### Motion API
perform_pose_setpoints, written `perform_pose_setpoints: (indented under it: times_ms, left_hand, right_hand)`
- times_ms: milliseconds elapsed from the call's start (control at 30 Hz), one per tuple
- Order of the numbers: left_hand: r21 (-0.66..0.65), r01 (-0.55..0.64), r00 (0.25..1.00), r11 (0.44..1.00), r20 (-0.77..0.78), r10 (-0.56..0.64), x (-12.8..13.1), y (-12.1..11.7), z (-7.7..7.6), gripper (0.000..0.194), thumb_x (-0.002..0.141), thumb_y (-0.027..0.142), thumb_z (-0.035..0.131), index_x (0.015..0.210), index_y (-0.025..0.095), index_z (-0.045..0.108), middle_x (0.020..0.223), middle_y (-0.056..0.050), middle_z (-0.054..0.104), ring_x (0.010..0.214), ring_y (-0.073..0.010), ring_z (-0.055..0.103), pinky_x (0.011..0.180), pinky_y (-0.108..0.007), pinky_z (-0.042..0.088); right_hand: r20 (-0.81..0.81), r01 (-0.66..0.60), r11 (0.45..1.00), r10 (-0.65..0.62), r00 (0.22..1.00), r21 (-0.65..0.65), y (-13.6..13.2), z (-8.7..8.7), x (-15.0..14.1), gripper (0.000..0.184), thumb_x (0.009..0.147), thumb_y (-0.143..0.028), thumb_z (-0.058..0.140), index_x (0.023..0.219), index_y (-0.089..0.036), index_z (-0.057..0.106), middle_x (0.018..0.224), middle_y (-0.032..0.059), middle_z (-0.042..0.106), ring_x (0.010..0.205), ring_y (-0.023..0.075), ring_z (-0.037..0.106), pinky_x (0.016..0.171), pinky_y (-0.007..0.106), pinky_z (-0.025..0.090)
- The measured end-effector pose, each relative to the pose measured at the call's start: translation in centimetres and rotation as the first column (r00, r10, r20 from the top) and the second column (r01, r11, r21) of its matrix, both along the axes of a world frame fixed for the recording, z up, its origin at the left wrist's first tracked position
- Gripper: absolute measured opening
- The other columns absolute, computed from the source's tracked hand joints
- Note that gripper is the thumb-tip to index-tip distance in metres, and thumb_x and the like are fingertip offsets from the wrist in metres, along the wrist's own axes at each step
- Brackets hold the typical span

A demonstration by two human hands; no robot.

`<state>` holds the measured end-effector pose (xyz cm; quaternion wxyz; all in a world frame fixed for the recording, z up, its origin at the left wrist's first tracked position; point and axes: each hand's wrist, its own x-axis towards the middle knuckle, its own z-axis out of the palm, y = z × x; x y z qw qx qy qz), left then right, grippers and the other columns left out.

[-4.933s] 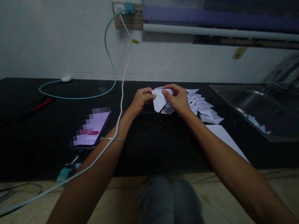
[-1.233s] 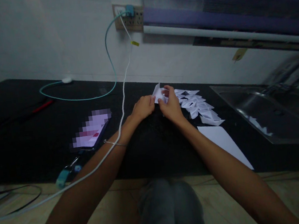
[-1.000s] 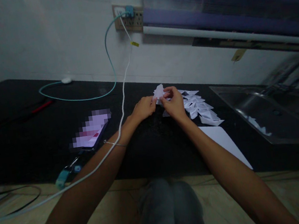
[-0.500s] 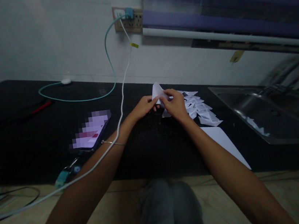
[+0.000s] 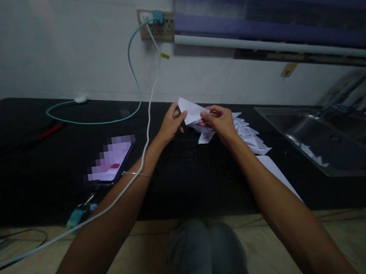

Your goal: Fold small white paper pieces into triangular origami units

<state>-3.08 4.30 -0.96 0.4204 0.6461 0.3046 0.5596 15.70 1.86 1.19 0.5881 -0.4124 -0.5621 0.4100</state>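
Note:
A folded piece of white paper (image 5: 191, 110) is held up between both hands, above the black counter. My left hand (image 5: 172, 124) pinches its left edge, the thumb lying on the near face. The right end sits between the thumb and fingers of my right hand (image 5: 219, 121). Folded white paper pieces (image 5: 250, 135) lie in overlapping rows beside and partly behind my right hand. One more folded paper piece (image 5: 207, 136) rests on the counter below the held one. Partly covered by my right forearm is a stack of flat white paper (image 5: 277, 174).
A phone (image 5: 115, 159) with a teal strap (image 5: 75, 217) lies left on the counter (image 5: 189, 185). A white cable (image 5: 148, 132) hangs from the wall socket (image 5: 165, 26) across my left forearm. A teal cable (image 5: 100, 122) loops behind. At right is a steel sink (image 5: 338, 139).
My hands have moved apart, the left one leftward and the right one rightward. The paper has gone from an upright point to a wider shape stretched between them.

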Motion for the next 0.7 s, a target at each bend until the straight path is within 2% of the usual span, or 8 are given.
perform_pose_setpoints:
  times_ms: [100, 200, 300, 433, 600, 700]
  left_hand:
    - [0.050, -0.054, 0.998, 0.997, 0.029, 0.053, -0.6, 0.2, 0.4, 0.046, 0.083, 0.029, 0.068, 0.126, 0.023, 0.054, 0.100, -0.008, 0.071, 0.075, -0.0158, 0.067, 0.048, -0.019, 0.049]
    - [0.076, -0.060, 0.998, 0.995, 0.010, 0.059, -0.9, 0.2, 0.6, 0.045, 0.081, 0.029, 0.069, 0.123, 0.022, 0.053, 0.100, -0.006, 0.070, 0.075, -0.0144, 0.067, 0.050, -0.017, 0.049]
    - [0.084, -0.061, 0.998, 0.995, 0.003, 0.061, -1.0, 0.2, 0.6, 0.044, 0.082, 0.030, 0.070, 0.122, 0.022, 0.053, 0.095, -0.005, 0.070, 0.073, -0.0146, 0.068, 0.050, -0.018, 0.050]
    - [0.074, -0.055, 0.998, 0.996, 0.020, 0.053, -1.0, 0.3, 0.4, 0.045, 0.081, 0.028, 0.071, 0.122, 0.023, 0.053, 0.090, -0.005, 0.068, 0.072, -0.0163, 0.068, 0.050, -0.020, 0.052]
    - [0.081, -0.045, 0.999, 0.996, 0.023, 0.044, -1.0, 0.2, 0.4, 0.041, 0.083, 0.026, 0.069, 0.122, 0.025, 0.053, 0.084, -0.002, 0.064, 0.065, -0.0134, 0.064, 0.049, -0.020, 0.051]
    - [0.116, -0.043, 0.998, 0.992, -0.037, 0.047, -0.9, -0.1, 0.5, 0.035, 0.083, 0.025, 0.067, 0.117, 0.025, 0.056, 0.085, -0.002, 0.064, 0.060, -0.0110, 0.060, 0.045, -0.019, 0.047]
  right_hand:
    - [0.019, -0.035, 0.999, 0.035, 0.999, -0.015, 0.1, 0.0, 0.4, 0.035, 0.063, -0.038, 0.086, 0.087, -0.019, 0.070, 0.074, 0.0021, 0.071, 0.063, 0.0149, 0.067, 0.070, 0.038, 0.062]
    - [-0.009, -0.020, 1.000, 0.020, 1.000, -0.010, 0.1, 0.1, 0.5, 0.035, 0.061, -0.034, 0.086, 0.088, -0.020, 0.070, 0.074, 0.0004, 0.069, 0.065, 0.0148, 0.066, 0.072, 0.039, 0.062]
    - [-0.042, 0.001, 1.000, -0.001, 0.999, -0.006, 0.1, 0.2, 0.6, 0.033, 0.058, -0.031, 0.087, 0.086, -0.022, 0.071, 0.078, -0.0004, 0.068, 0.073, 0.0158, 0.067, 0.078, 0.040, 0.062]
    - [-0.091, -0.049, 0.996, 0.043, 0.995, -0.069, -0.4, 0.7, 0.5, 0.030, 0.060, -0.030, 0.086, 0.084, -0.023, 0.069, 0.086, 0.0005, 0.069, 0.086, 0.0184, 0.068, 0.086, 0.044, 0.062]
    - [-0.084, -0.108, 0.983, 0.096, 0.992, -0.151, -1.0, 1.0, 0.3, 0.036, 0.060, -0.031, 0.086, 0.090, -0.023, 0.068, 0.086, 0.0015, 0.069, 0.085, 0.0193, 0.068, 0.082, 0.045, 0.063]
    - [-0.061, -0.087, 0.985, 0.079, 0.995, -0.146, -0.9, 0.8, 0.3, 0.035, 0.061, -0.032, 0.085, 0.090, -0.023, 0.068, 0.084, 0.0016, 0.069, 0.081, 0.0188, 0.068, 0.078, 0.044, 0.063]
